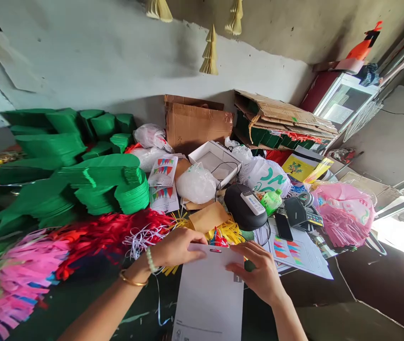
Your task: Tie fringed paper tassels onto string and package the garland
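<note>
Both my hands hold a flat white packet (209, 293) with a hang hole at its top edge, low in the middle of the view. My left hand (175, 246), with a bead bracelet and a gold bangle at the wrist, pinches the packet's top left corner. At the top right edge my right hand (261, 272) grips it with curled fingers. Just behind the packet lie yellow and red paper tassels (223, 232) and a tan card (207, 217).
Stacks of green cut paper shapes (91, 182) fill the left. Red and pink tassel garlands (45, 265) lie in front of them. Plastic bags, a black case (241, 210), a remote, a green bottle (271, 201), a phone and printed sheets crowd the right. Cardboard boxes stand against the wall.
</note>
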Available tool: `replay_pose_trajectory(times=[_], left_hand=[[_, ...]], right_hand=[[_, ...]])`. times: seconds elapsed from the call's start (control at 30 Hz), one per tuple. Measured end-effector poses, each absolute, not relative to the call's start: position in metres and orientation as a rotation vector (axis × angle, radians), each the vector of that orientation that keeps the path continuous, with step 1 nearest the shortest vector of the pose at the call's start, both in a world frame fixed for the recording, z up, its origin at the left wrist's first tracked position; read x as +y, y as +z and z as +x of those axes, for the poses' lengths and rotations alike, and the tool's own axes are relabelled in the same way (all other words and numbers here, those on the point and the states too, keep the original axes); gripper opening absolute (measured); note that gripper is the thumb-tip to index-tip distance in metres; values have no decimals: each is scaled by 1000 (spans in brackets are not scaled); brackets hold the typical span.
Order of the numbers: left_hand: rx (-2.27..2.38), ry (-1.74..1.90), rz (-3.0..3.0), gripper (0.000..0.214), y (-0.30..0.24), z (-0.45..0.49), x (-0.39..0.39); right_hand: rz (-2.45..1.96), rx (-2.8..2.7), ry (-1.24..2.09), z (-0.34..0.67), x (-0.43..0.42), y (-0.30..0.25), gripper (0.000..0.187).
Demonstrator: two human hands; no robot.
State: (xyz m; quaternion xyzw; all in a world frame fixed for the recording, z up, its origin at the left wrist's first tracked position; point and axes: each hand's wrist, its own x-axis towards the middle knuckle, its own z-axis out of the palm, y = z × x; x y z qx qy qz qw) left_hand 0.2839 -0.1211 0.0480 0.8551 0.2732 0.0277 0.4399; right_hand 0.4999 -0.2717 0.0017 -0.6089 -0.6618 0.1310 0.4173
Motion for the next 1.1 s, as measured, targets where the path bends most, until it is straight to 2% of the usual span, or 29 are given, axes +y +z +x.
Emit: replay_pose_trajectory(times=[0.1,0.23,0.37,0.5,0.6,0.73,0.9,1.0,1.1], left_hand=[[739,22,2318,30,52,302,-127],[692,13,2385,16,48,311,-127],[655,128,2387,15,40,304,-125],[693,155,2362,22,35,291,-124],[687,158,2166,29,30,274,-122],[780,218,1600,43,7,245,-123],[864,445,1081,44,-29,234,-132],[912,520,970,41,-47,242,-124],[979,561,926,40,-68,253,-101]], right_hand=[[-1463,-1708,147,492,-269,-4,27],[-1430,-1691,81,488,-264,-11,19],[-1528,-1620,271,483,-259,-7,16],[-1555,-1501,625,471,-252,-2,19],[-1569,-1388,721,458,-248,-1,20],[-1521,-1331,817,447,-244,-7,22],[-1354,-1041,1068,451,-234,-44,36],[-1392,-1035,1081,464,-212,-74,40],[-1556,-1357,933,489,-167,-99,36]])
